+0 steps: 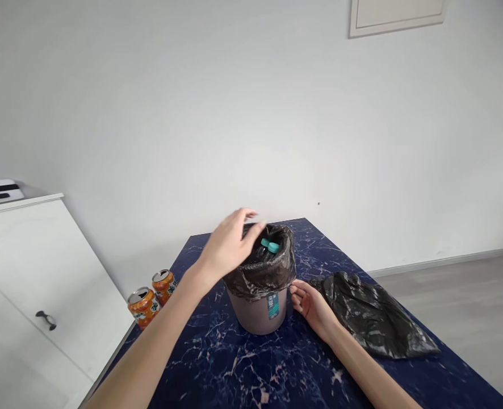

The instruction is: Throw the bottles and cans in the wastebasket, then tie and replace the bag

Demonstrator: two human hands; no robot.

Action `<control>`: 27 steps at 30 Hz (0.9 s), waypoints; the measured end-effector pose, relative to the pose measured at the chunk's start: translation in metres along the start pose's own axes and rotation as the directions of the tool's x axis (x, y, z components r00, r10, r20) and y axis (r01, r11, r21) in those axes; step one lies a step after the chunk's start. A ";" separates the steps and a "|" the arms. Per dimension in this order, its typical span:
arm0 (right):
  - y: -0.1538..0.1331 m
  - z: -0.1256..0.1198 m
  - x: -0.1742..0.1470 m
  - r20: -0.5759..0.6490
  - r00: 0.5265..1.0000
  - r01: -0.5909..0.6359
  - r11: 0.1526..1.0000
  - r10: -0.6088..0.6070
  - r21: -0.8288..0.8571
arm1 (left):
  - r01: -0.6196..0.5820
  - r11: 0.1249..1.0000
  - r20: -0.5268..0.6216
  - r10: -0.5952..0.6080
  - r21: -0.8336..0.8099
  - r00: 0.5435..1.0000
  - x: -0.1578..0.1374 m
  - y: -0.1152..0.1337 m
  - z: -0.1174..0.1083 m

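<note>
A grey trash bin [255,316] with a teal label stands on the table, lined with a black bin liner [272,274] folded over its rim. Inside it, teal bottle caps [272,246] show; the bottles below are mostly hidden. My left hand [231,241] is over the bin's left rim, thumb and fingers apart, holding nothing; its fingertips are slightly blurred. At the bin's right side, my right hand [310,305] has curled fingers, with the fingertips at the liner's lower edge, apparently pinching it.
Two open orange cans [144,307] stand at the table's left edge. A crumpled black plastic bag [368,312] lies to the right. The dark blue marbled table [243,375] meets a white wall; a white cabinet [34,278] is on the left.
</note>
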State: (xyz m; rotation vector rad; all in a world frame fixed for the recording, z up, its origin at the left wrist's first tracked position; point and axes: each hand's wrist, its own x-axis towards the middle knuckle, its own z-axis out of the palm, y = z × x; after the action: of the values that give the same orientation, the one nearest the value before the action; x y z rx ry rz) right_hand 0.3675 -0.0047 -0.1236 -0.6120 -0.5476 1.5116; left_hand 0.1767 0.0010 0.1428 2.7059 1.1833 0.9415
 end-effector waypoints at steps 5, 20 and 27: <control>-0.001 0.000 -0.002 0.005 1.000 0.006 1.000 -0.006 -0.008 | 0.117 0.977 -0.364 -0.044 0.179 0.930 -0.025 -0.051 -0.036; 0.000 0.001 -0.003 0.020 1.000 0.003 1.000 -0.002 -0.026 | 0.699 0.445 -0.134 -0.784 0.560 0.606 -0.161 -0.220 -0.043; 0.000 -0.001 -0.002 0.014 1.000 -0.005 1.000 0.005 -0.021 | 0.704 0.494 -0.092 -0.783 0.511 0.616 -0.179 -0.226 -0.038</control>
State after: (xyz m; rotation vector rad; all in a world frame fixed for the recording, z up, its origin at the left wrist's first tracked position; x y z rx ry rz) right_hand 0.3679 -0.0063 -0.1246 -0.6201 -0.5740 1.5171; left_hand -0.0850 0.0322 0.0211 1.9928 2.5343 0.2829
